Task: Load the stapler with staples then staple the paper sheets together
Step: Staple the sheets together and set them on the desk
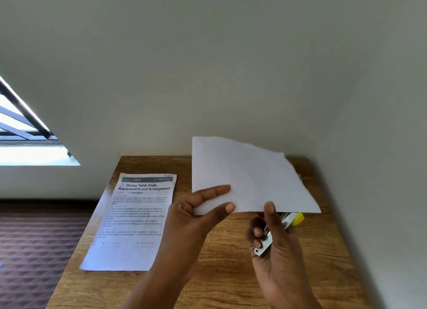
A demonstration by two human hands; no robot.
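My left hand (198, 213) pinches the lower left corner of the blank white paper sheets (245, 179), holding them tilted up above the wooden table (219, 262). My right hand (272, 237) grips a silver stapler (275, 231) with a yellow end just under the sheets' lower edge. Its thumb reaches up and touches the paper's edge. The stapler's front part is hidden behind the sheets.
A printed sheet headed "Dining Table Cloth Replacement and Arrangement" (136, 216) lies flat on the table's left part. The table stands against a plain wall at the back and right. A window (25, 133) is at the left, with patterned floor (34, 251) below.
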